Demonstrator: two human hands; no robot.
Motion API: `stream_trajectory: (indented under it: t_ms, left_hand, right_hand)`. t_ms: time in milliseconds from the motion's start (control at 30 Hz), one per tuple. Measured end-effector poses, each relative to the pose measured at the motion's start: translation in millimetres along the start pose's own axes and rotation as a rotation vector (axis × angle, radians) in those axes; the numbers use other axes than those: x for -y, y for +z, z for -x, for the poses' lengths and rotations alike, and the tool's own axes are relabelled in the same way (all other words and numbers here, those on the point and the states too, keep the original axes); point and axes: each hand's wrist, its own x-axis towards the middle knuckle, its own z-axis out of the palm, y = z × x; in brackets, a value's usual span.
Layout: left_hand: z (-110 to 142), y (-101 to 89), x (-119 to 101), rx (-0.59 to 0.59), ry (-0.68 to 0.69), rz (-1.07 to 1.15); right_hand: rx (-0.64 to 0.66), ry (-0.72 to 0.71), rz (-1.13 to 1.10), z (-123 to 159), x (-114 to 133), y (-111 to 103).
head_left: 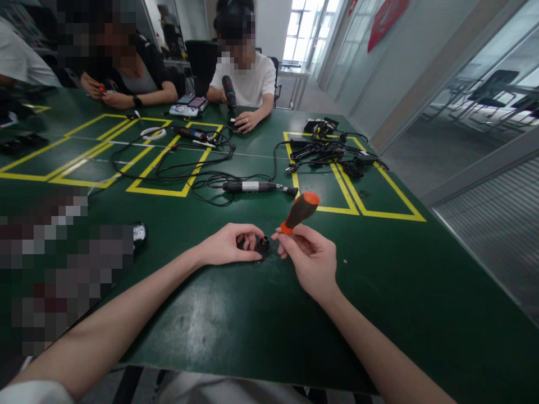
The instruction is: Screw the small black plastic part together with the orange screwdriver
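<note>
My left hand (231,243) is closed around a small dark round part (263,246) with a short metal piece on top, held low at the green table (202,314). In my right hand (309,255) is a screwdriver (302,210) with a brown and orange handle, pinched near the handle's lower end. The handle leans up and to the right. Its shaft and tip are hidden by my fingers or too small to make out. A narrow gap separates the right fingertips from the dark part.
Beyond my hands lies a corded electric screwdriver (250,187) with looping cable. A heap of black cables and adapters (324,148) sits at the back right. Yellow tape (396,215) marks rectangles. Across the table a person in a white shirt (244,78) handles a power tool (229,92).
</note>
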Motion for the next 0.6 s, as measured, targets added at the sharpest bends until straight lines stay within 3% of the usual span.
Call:
stream_trajectory:
  t_ms: [400,600]
  left_hand:
    - [0.4,-0.1,2.8,-0.006,0.001,-0.024]
    - [0.3,-1.0,-0.1,0.001,-0.002,-0.032]
  right_hand:
    - [-0.026,-0.03,0.056,0.9,1.6,1.1]
    - [-0.013,0.042,0.0,2.3,0.6,0.4]
